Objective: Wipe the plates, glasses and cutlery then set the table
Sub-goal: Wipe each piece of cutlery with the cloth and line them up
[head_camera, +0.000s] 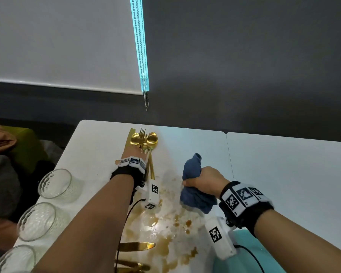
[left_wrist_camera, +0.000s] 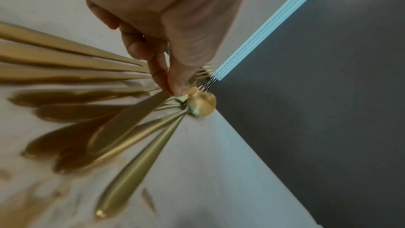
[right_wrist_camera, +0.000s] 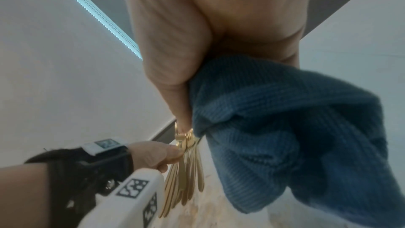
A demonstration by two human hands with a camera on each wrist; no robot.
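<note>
A bundle of gold cutlery (head_camera: pixel 146 139), spoons and forks, fans out at the far side of the white table (head_camera: pixel 98 138). My left hand (head_camera: pixel 135 152) pinches it near the necks; in the left wrist view the fingertips (left_wrist_camera: pixel 173 86) close on the cutlery (left_wrist_camera: pixel 131 124), whose handles spread toward the camera just over the tabletop. My right hand (head_camera: pixel 203 179) grips a bunched blue cloth (head_camera: pixel 195 194) to the right of the cutlery, above the stained table. The right wrist view shows the cloth (right_wrist_camera: pixel 285 127) hanging from my fist, with the cutlery (right_wrist_camera: pixel 188 171) behind it.
Three ribbed glasses (head_camera: pixel 55 184) (head_camera: pixel 37 220) (head_camera: pixel 14 259) stand along the table's left edge. A gold knife (head_camera: pixel 136 246) and more gold pieces (head_camera: pixel 134 266) lie near the front. Brown spill marks (head_camera: pixel 165 229) cover the middle. A second white table (head_camera: pixel 283 174) adjoins on the right.
</note>
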